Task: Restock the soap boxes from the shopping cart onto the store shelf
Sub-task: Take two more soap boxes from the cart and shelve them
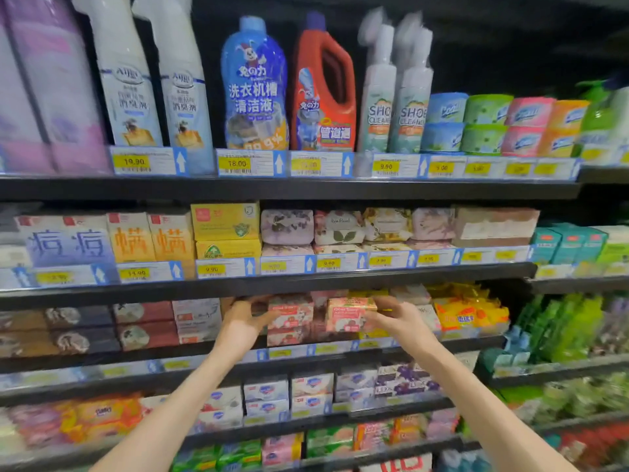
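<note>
Head view, shelving: dark metal store shelf (289,189) fills the frame in several tiers, each edged with yellow-and-blue price tags (235,163)
Head view, top tier: tall blue plastic bottle with a cartoon rabbit (253,86) at upper centre, red plastic jug with a moulded handle (323,90) just beside it to the right, white spray bottles on either side
Head view, second tier: yellow cardboard boxes (226,223) at centre left, floral paper-wrapped soap bars (340,226) to their right
Head view, left hand: left hand (245,318) reaches into the third tier at centre frame, fingers curled round the left end of a pink-and-white cardboard soap box with a red label (291,313), which sits on top of another like it
Head view, right hand: right hand (398,318) just right of centre, thumb and fingers closed on the right end of a second pink cardboard soap box with an orange top (350,313), held a little tilted at the front of the same tier
Head view, between the boxes: the two boxes are near each other, with a narrow gap between
Head view, neighbours: yellow plastic packets (469,311) just right of the right hand; brown and dark boxes at the left of that tier
Head view, lower tiers: white-and-blue boxed soaps (311,386) beneath the forearms; much of the bottom is blurred
</note>
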